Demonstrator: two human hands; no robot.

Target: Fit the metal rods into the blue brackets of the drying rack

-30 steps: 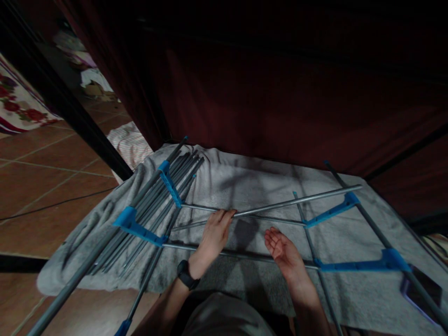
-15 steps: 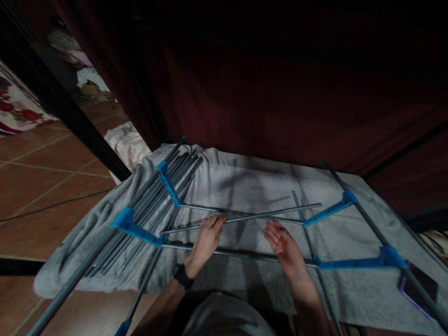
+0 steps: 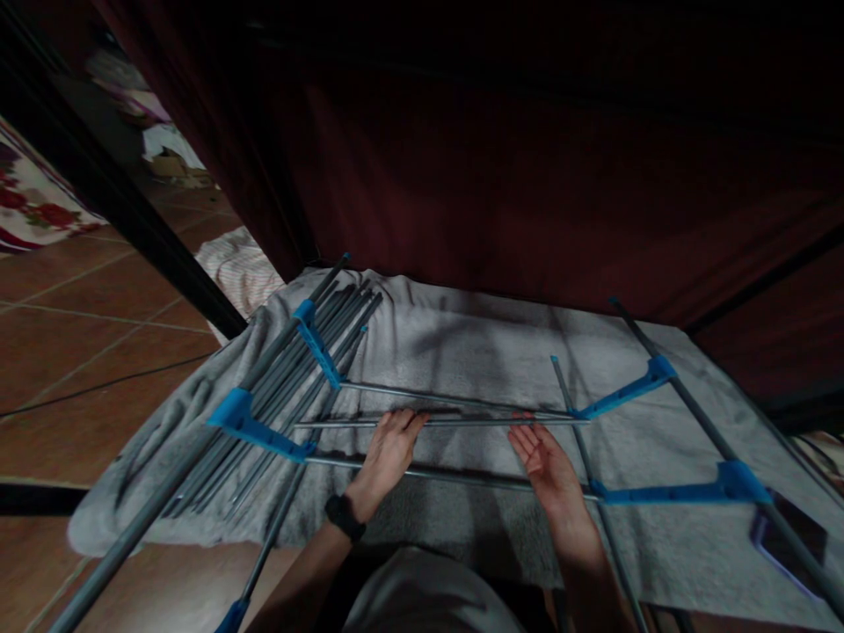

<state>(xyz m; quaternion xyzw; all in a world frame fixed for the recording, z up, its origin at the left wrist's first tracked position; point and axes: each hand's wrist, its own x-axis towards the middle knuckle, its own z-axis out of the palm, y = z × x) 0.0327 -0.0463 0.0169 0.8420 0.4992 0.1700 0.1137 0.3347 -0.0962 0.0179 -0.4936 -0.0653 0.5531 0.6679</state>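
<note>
A loose grey metal tube (image 3: pixel 471 422) lies crosswise between the two sides of a frame. My left hand (image 3: pixel 392 453), with a dark watch at the wrist, is closed around it left of its middle. My right hand (image 3: pixel 549 470) is palm up with fingers stretched out, its fingertips at the tube's right part. The frame has blue plastic brackets, a near left one (image 3: pixel 269 434) and a near right one (image 3: pixel 665 496) among them. A fixed crossbar (image 3: pixel 454 479) joins these two, and a far crossbar (image 3: pixel 428 395) runs just beyond the loose tube.
Several grey tubes (image 3: pixel 283 396) lie in a bundle on the grey blanket (image 3: pixel 462 338) at the left. A phone (image 3: pixel 788 541) rests at the right, partly under a frame pole. Behind hangs a dark red curtain (image 3: pixel 494 193); a dark post (image 3: pixel 132 198) slants at left.
The loose tube has swung from slanting across the far crossbar to nearly parallel with it, its right end coming nearer. My right hand has moved slightly right, to the tube.
</note>
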